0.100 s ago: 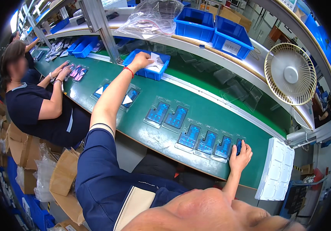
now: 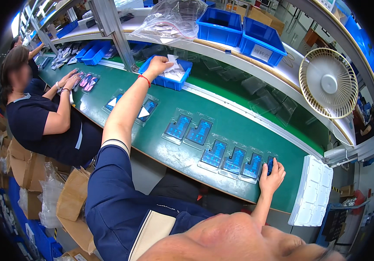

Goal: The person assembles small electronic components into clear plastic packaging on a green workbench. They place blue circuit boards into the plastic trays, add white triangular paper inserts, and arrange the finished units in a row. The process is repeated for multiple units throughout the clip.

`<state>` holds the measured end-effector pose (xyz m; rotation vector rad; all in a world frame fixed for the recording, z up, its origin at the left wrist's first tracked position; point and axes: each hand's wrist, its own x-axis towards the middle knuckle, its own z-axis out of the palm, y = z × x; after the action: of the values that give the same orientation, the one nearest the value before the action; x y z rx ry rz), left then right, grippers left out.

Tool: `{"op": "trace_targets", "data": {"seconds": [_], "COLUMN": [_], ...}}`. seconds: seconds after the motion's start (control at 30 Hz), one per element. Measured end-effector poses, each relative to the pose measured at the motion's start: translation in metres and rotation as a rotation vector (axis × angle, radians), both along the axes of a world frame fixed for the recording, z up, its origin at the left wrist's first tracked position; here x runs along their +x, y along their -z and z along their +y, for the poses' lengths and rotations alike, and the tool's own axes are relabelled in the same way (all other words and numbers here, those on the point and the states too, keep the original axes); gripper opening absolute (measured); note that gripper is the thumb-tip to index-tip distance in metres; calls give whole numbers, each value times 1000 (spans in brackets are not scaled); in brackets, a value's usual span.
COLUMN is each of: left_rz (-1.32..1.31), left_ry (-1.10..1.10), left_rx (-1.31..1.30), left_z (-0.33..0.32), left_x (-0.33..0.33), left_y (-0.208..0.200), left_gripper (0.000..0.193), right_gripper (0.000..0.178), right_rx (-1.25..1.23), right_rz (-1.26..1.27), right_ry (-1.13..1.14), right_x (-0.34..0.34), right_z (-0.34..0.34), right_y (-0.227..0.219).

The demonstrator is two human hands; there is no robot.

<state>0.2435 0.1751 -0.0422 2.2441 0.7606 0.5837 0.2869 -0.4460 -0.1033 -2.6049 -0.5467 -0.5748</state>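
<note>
My left hand (image 2: 157, 67) reaches over a blue bin (image 2: 172, 83) of loose white paper pieces (image 2: 177, 73). Its fingers are pinched at the upper edge of one piece. My right hand (image 2: 272, 177) is closed around the rightmost flat black-and-blue battery (image 2: 270, 165), resting at the bench. To its left lie several similar L-shaped batteries (image 2: 235, 162) in clear plastic trays, two of them set farther back (image 2: 199, 132). Beyond my left forearm, another battery in a clear tray carries a white triangular piece (image 2: 144, 112).
A stack of white moulded trays (image 2: 312, 191) stands at the bench's right end. Behind the green bench (image 2: 169, 163) runs a shelf with blue bins (image 2: 220, 26), a plastic bag (image 2: 169, 21) and a fan (image 2: 329, 83). A co-worker (image 2: 39, 108) works on the left.
My left hand has shifted slightly up and left over the bin, and a white piece now stands up by its fingertips. My right hand stays in place.
</note>
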Motion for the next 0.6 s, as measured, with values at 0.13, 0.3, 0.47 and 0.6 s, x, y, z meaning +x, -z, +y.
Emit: {"op": "trace_targets", "data": {"seconds": [0.13, 0.3, 0.47, 0.6], "left_rz": [-362, -423, -458, -408], "left_ry": [37, 37, -33, -40], "left_rx": [-426, -496, -491, -426], "left_z": [6, 12, 7, 9], "left_x": [-2, 0, 5, 6], "left_y": [6, 14, 8, 12], "left_gripper": [17, 33, 58, 45], "right_gripper": [44, 45, 45, 45], "right_rx": [6, 5, 12, 14], "right_rz": [-2, 4, -8, 3], "right_ry": [-9, -9, -6, -14], "right_x": [0, 1, 0, 1], "right_z": [1, 2, 0, 1], "right_y": [-1, 1, 1, 0]}}
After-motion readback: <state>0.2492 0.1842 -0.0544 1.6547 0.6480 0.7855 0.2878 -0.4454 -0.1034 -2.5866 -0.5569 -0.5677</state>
